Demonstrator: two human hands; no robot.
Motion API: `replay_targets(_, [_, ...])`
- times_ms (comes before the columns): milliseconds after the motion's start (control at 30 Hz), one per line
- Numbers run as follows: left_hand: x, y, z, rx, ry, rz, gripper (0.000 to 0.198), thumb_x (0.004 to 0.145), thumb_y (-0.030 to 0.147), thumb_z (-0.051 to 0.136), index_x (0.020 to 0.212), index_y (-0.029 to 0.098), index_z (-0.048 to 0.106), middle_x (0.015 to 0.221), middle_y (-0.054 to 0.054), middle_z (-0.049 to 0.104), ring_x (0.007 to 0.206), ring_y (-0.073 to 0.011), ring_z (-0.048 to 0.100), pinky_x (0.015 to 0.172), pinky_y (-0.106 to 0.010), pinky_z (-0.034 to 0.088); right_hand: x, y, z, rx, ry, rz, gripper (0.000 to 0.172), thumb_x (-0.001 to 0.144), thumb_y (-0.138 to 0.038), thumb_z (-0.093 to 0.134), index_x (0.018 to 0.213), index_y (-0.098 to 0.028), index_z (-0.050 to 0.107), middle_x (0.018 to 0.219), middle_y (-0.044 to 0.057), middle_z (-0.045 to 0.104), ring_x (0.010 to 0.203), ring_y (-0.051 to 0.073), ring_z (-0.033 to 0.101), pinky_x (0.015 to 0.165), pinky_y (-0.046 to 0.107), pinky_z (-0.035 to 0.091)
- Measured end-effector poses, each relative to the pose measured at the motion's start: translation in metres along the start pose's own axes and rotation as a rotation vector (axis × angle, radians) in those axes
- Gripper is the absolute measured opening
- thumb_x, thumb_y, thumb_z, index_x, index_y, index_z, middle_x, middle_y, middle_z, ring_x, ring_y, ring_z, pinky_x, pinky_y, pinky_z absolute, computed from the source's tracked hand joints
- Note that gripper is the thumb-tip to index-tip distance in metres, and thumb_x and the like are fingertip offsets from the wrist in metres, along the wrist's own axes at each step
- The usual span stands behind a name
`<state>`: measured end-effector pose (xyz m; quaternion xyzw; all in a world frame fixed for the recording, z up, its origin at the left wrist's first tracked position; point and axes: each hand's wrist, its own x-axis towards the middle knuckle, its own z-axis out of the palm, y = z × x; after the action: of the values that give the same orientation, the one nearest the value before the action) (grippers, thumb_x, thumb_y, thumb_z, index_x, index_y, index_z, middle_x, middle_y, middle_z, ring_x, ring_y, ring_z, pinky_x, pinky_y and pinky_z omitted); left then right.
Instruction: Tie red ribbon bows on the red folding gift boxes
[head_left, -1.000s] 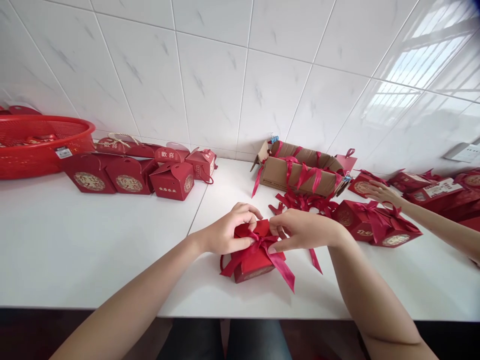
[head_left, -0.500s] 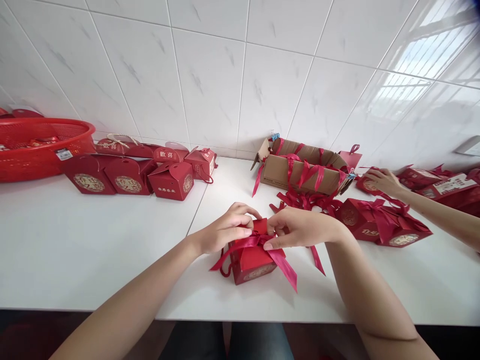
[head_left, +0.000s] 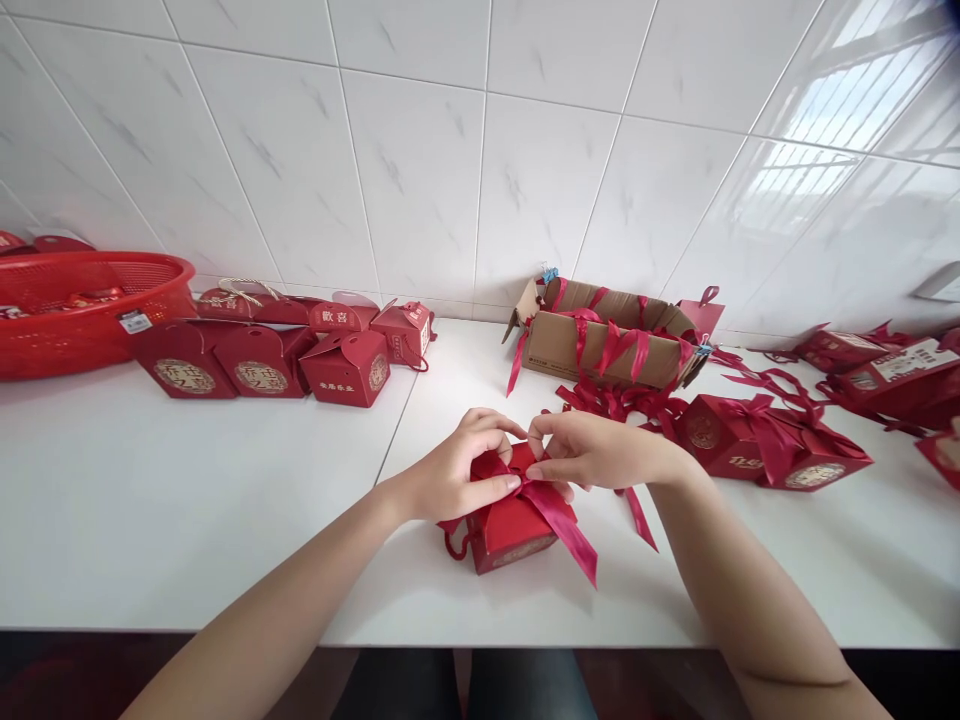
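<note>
A small red gift box [head_left: 517, 535] with a round gold print stands on the white table in front of me. Across its top runs a pink-red satin ribbon [head_left: 561, 525], one tail hanging over the front right. My left hand [head_left: 469, 465] is closed on the ribbon at the knot, thumb pressing from the left. From the right, my right hand [head_left: 592, 452] pinches the ribbon at the same spot, fingers curled. Part of the bow is hidden by my fingers. A red cord handle [head_left: 456, 545] hangs at the box's left side.
Red boxes [head_left: 262, 362] stand at the left beside a red plastic basket [head_left: 67, 340]. An open cardboard box [head_left: 592, 350] draped with ribbons is behind my hands. Ribbon-tied boxes [head_left: 772, 445] sit at right. Another person's box [head_left: 941, 455] shows at the right edge.
My left thumb has moved onto the knot, and my right fingers have shifted closer to it. The other person's hand has drawn a red box from the back right towards the right edge.
</note>
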<state>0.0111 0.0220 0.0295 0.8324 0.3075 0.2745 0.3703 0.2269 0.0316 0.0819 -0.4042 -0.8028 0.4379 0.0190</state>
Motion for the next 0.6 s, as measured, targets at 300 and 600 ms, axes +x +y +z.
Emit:
replay_targets(300, [0.0002, -0.0010, -0.0056, -0.052, -0.007, -0.004, 0.015, 0.078, 0.028, 0.063, 0.075, 0.020, 0.050, 0.124, -0.006, 0.054, 0.126, -0.0239, 0.036, 0.102, -0.042, 0.036, -0.0051, -0.0028, -0.0045, -0.039, -0.017, 0.023, 0.032, 0.080, -0.049, 0.059, 0.090, -0.019, 0.051, 0.066, -0.001, 0.063, 0.055, 0.012, 0.057, 0.052, 0.023, 0.043])
replay_targets(600, [0.0007, -0.0015, -0.0069, -0.018, -0.049, -0.028, 0.019, 0.077, 0.035, 0.066, 0.069, 0.020, 0.058, 0.127, -0.003, 0.054, 0.128, -0.0250, 0.034, 0.105, -0.043, 0.033, 0.0000, 0.0036, -0.0040, 0.034, -0.074, -0.082, 0.027, 0.077, -0.041, 0.065, 0.076, -0.017, 0.054, 0.061, -0.002, 0.058, 0.057, 0.010, 0.053, 0.052, 0.022, 0.041])
